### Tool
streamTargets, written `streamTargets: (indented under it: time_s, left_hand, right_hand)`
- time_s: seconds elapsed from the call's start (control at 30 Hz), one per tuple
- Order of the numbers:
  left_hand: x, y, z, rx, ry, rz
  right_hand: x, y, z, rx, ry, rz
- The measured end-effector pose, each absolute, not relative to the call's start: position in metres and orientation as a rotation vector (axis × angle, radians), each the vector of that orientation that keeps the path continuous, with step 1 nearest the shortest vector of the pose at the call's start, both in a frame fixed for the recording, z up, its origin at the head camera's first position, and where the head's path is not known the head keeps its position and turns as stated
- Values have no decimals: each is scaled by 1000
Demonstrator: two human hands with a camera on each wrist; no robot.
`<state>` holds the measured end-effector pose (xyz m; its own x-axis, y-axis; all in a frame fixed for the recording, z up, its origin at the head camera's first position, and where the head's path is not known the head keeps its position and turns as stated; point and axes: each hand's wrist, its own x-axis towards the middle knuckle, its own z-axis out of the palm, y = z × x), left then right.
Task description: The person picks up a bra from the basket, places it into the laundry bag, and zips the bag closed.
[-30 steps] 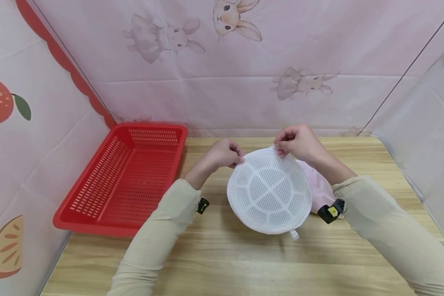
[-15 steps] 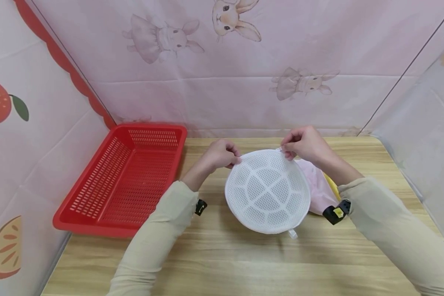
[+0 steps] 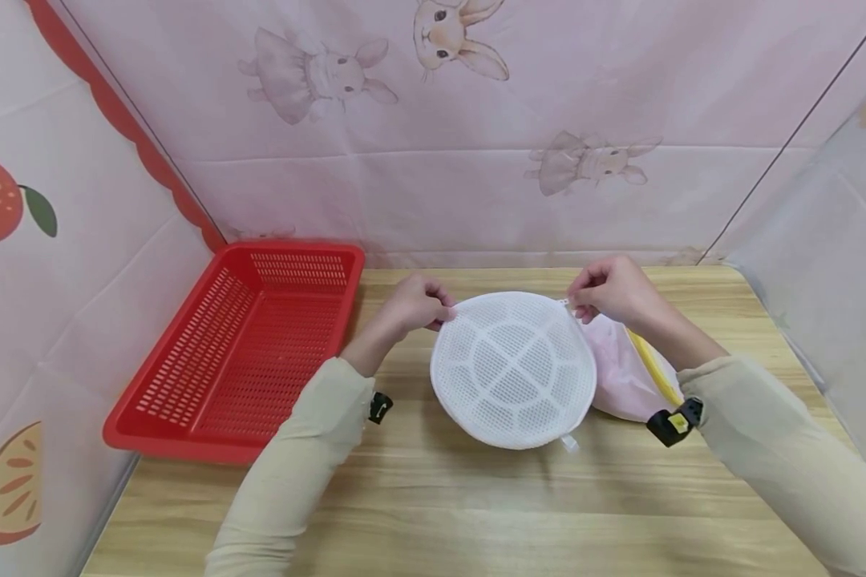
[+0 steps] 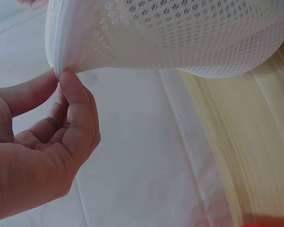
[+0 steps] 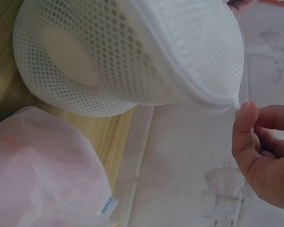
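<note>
A round white mesh laundry bag (image 3: 512, 377) is held tilted above the table, its ribbed circular face turned towards me. My left hand (image 3: 418, 303) pinches its upper left rim between thumb and fingers; in the left wrist view, the left hand (image 4: 52, 127) grips the zipped edge. At the upper right rim, my right hand (image 3: 613, 290) pinches a small white piece at the zipper, probably the pull, as the right wrist view of the right hand (image 5: 265, 146) shows. A white loop tag (image 3: 569, 442) hangs at the bag's lower right.
A pink mesh bag (image 3: 621, 377) with a yellow edge lies on the wooden table (image 3: 476, 513), partly behind the white bag and under the right wrist. On the left stands a red plastic basket (image 3: 180, 445). Printed cloth walls (image 3: 447, 200) enclose the table's back and sides.
My right hand has moved right and slightly down along the rim. My left hand and the white bag have shifted a little left, and more of the pink bag with its yellow edge shows.
</note>
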<state>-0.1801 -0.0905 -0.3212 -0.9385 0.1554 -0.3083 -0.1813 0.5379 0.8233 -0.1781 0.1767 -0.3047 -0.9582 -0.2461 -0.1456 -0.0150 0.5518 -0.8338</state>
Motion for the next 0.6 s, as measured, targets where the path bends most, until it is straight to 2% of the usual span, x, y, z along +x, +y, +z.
streamTargets:
  time_s: [0.6]
  left_hand:
    - [-178, -103, -326, 18, 2416, 1326]
  right_hand:
    - [-168, 187, -317, -232, 2497, -1369]
